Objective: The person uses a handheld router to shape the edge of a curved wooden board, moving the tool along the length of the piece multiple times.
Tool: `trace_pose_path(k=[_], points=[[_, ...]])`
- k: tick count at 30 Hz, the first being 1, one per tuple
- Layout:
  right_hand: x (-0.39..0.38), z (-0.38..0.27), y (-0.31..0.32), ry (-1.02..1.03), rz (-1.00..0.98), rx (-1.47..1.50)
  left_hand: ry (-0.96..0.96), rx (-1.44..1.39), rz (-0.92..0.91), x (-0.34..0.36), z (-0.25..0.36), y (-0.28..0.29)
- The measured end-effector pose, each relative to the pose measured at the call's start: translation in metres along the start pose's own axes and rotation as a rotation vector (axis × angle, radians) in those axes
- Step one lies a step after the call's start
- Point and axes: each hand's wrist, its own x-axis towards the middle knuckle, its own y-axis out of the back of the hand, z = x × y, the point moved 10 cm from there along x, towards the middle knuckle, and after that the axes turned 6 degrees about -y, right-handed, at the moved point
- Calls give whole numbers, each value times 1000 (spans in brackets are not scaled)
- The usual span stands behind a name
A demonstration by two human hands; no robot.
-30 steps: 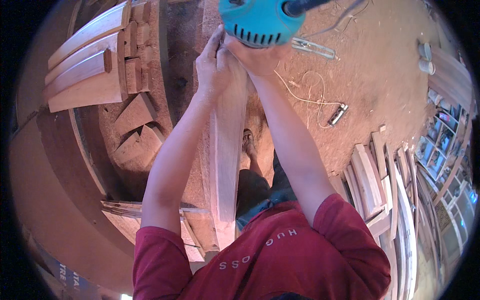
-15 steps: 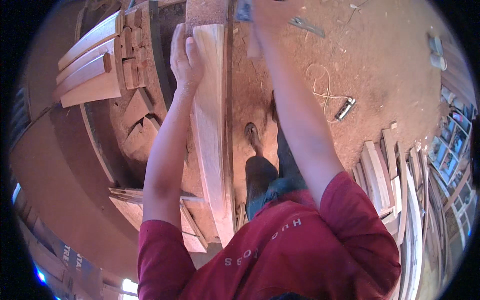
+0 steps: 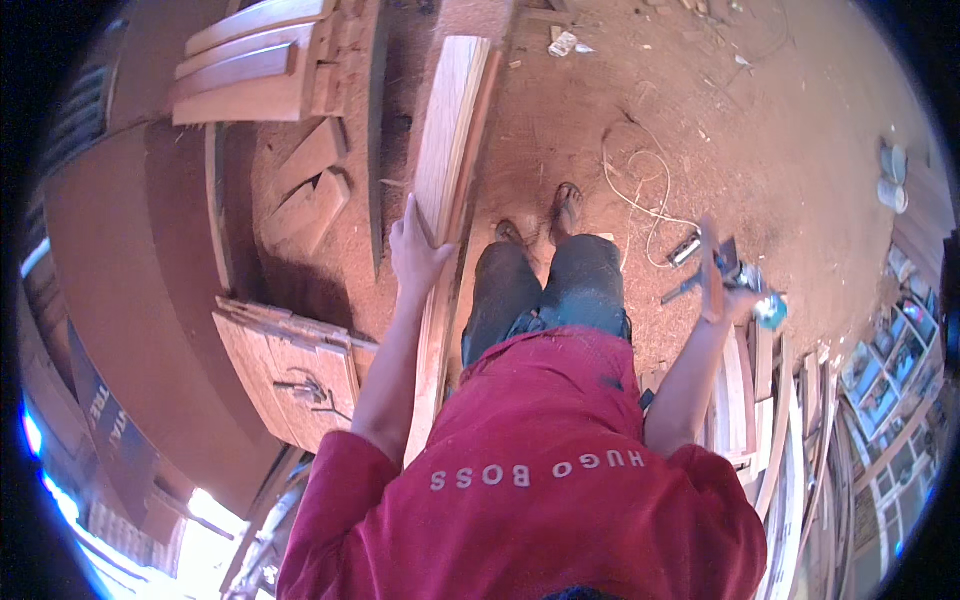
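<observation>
My left hand (image 3: 418,250) lies on a long pale wooden board (image 3: 450,130), thumb spread across its top and fingers stretched along its left side. The board rests lengthwise on a dusty wooden beam (image 3: 475,40), beside a darker strip. Off to the right, away from the board, my right hand (image 3: 738,304) is closed around a tool (image 3: 730,268) with dark metal parts, a flat wooden-looking piece and a teal end. Motion blur hides the tool's exact kind.
Cut boards (image 3: 250,75) are stacked at the far left, with wooden offcuts (image 3: 315,200) nearer. A wooden panel (image 3: 290,375) carries a small dark metal tool. On the floor lies a power strip (image 3: 685,250) with a looping cord. Timber lengths (image 3: 790,430) stand at the right.
My right hand has swung from the far end back to my right side with the tool. My left hand has slid nearer along the board. My view has shifted.
</observation>
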Motion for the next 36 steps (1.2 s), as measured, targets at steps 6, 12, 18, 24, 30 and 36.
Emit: trace_pose_path(k=[6, 12, 18, 24, 30, 36], points=[[-19, -50, 56, 78, 44, 230, -4, -1003, -198, -15, -1, 28], [28, -66, 55, 155, -93, -74, -81, -1145, -268, -44, 36, 69], [47, -57, 33, 183, -186, -264, -321, -1184, -163, -66, 51, 137], [19, -28, -19, 497, -204, -769, -469, -1019, -60, -80, 29, 182], [-59, 37, -66, 483, -120, -988, -495, -936, -3, -94, 11, 206], [28, -91, -36, 577, -341, -689, -569, -1054, -127, -86, 74, 202]])
